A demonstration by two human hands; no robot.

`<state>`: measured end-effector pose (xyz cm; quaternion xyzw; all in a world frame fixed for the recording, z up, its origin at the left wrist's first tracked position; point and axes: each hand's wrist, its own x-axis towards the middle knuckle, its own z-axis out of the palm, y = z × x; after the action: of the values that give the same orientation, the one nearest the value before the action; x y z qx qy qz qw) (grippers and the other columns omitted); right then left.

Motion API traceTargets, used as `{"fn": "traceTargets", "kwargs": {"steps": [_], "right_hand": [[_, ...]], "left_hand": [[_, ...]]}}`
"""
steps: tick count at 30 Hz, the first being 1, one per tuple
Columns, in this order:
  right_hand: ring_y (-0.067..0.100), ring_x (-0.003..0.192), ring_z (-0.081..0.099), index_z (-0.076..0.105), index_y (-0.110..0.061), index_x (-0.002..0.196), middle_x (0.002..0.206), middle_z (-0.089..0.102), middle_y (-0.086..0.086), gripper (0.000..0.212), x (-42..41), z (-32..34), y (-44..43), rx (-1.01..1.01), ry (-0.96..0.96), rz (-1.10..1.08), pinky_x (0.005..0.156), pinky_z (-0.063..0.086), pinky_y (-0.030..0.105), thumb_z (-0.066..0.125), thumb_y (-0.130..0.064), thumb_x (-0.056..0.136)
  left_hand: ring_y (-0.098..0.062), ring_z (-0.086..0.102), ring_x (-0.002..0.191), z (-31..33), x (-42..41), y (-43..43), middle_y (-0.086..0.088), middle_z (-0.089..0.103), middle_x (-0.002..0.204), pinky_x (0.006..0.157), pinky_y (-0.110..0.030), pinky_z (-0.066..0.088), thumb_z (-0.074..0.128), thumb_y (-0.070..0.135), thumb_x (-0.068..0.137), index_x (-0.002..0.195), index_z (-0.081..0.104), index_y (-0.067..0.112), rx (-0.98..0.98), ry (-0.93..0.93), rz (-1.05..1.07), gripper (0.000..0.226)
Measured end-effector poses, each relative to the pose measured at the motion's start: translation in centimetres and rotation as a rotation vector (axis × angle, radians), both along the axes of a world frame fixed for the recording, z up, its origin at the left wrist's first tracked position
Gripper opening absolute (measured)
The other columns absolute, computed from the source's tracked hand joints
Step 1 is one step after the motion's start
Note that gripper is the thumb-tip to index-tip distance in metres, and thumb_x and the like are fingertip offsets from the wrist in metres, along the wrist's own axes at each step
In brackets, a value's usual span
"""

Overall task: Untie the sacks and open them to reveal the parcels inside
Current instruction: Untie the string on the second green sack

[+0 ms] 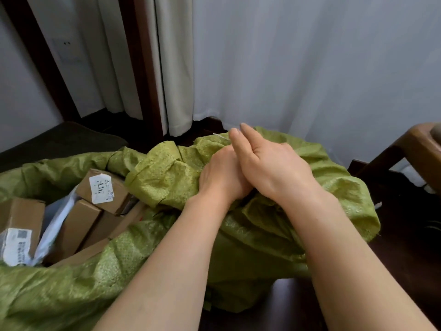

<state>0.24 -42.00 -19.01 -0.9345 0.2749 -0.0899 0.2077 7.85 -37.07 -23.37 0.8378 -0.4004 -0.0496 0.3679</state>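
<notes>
Two green sacks on floor (405, 271). Left sack (59, 295) opened, at least four cardboard parcels (78, 223) exposed. Right sack (334, 187): bunched mouth gripped by left hand (222, 177); white string (220, 136) pinched by right hand (269, 168).

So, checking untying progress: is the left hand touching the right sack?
Touching. The head view shows the left hand pressed onto the bunched top of the right sack, no gap between them, its fingers hidden under the right hand.

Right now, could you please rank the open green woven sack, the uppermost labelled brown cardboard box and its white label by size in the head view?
Open green woven sack
Uppermost labelled brown cardboard box
White label
</notes>
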Motion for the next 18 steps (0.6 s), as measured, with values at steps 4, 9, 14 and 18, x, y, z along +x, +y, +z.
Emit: {"fn": "traceTargets", "kwargs": {"steps": [4,9,14,18], "right_hand": [[0.021,0.140,0.031,0.008,-0.037,0.149,0.153,0.032,-0.002,0.070,-0.8,1.6,0.0,0.145,-0.082,0.000,0.104,0.025,0.030,0.018,-0.069,0.088],[0.023,0.057,0.069,0.053,-0.027,0.121,0.098,0.064,0.003,0.031,-1.5,3.8,-1.6,0.353,-0.609,-0.032,0.053,0.054,0.034,0.045,-0.041,0.095],[0.013,0.050,0.062,0.075,-0.021,0.084,0.066,0.070,-0.003,0.010,-1.1,1.3,-1.9,0.197,-0.314,0.169,0.054,0.052,0.022,0.069,-0.013,0.082],[0.014,0.080,0.066,0.078,-0.020,0.087,0.089,0.071,-0.001,0.015,-0.5,-0.6,-3.2,0.090,-0.204,0.199,0.080,0.052,0.026,0.076,-0.012,0.075]], "left_hand": [[-0.029,0.062,0.094,0.0,-0.1,0.2,-0.006,0.068,0.099,0.072,-0.033,0.047,0.034,0.061,0.058,0.101,0.063,0.020,0.033,0.056,-0.037,0.066],[-0.024,0.061,0.086,-2.1,0.6,1.1,0.004,0.064,0.086,0.079,-0.036,0.052,0.070,0.056,0.065,0.087,0.067,0.024,0.093,0.232,0.133,0.039],[-0.024,0.052,0.076,-2.0,0.5,0.3,0.003,0.056,0.077,0.069,-0.032,0.046,0.067,0.054,0.065,0.089,0.065,0.017,0.202,0.168,0.096,0.044],[-0.021,0.061,0.078,-1.9,0.8,0.7,0.005,0.060,0.074,0.070,-0.034,0.052,0.069,0.049,0.060,0.081,0.065,0.022,0.246,0.204,0.055,0.034]]}}
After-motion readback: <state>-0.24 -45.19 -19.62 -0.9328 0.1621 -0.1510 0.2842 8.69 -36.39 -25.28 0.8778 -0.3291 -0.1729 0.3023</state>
